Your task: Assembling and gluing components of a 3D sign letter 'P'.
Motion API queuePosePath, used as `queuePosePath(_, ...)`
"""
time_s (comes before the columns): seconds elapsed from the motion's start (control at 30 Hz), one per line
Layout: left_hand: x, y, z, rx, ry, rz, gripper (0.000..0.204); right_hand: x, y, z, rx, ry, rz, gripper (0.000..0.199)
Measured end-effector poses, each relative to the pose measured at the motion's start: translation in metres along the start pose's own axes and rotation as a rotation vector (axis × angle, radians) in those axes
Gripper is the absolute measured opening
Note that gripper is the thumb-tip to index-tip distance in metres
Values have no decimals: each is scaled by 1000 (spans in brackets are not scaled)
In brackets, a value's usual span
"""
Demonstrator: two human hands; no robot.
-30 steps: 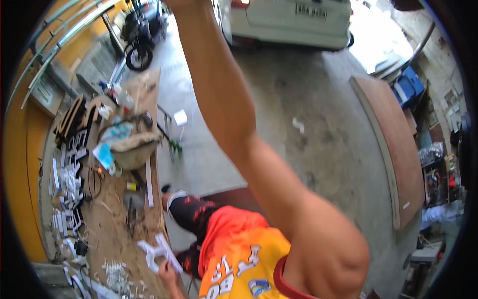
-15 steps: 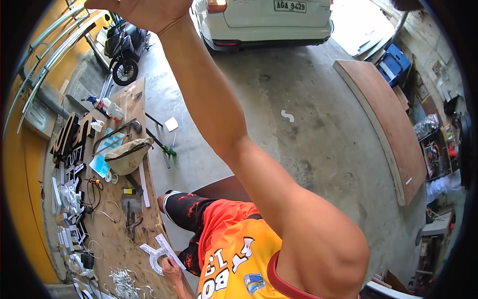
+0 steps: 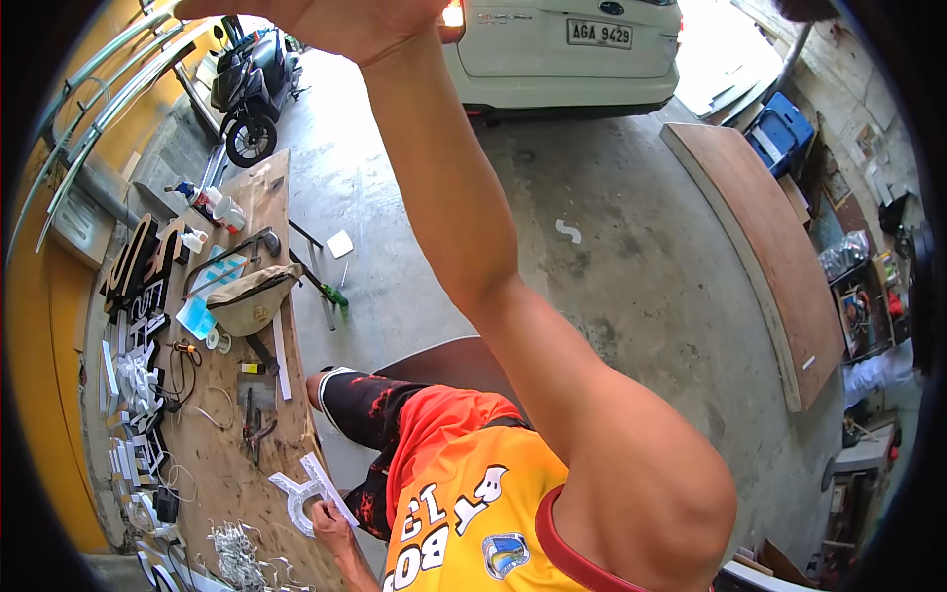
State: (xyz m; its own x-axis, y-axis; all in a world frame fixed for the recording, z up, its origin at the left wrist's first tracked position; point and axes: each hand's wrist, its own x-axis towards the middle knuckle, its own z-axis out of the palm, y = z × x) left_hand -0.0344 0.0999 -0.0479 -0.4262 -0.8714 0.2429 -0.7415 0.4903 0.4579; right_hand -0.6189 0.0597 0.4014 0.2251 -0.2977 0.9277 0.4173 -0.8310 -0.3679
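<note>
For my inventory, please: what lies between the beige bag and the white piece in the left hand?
Between the bag and white piece, the head view shows a small yellow object, a white strip, a grey sheet and dark tools.

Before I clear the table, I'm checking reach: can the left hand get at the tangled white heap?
Probably yes: the left hand is near the tangled white heap on the wooden table, nothing visible blocking it, though it seems occupied holding the white cut-out piece.

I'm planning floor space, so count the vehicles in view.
2: a dark motorcycle at upper left and a white car at top centre; others may be hidden behind them.
</note>
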Motion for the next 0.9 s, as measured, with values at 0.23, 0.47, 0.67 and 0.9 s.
queuePosePath(0.23, 0, 6, -4, -1, -24, -25, 13, -34, 22, 27, -85, 32, 112, 54)
queuePosePath(0.47, 4, 8, -3, 1, -17, -56, 12, -87, 73, 90, -196, 30, 341, 46)
queuePosePath(0.67, 1, 9, 1, -21, -9, -44, 12, -138, 122, 146, -236, 41, 493, 39)
queuePosePath(0.9, 0, 9, -2, -26, 32, -61, 14, -171, 154, 192, -285, 13, 576, 32)
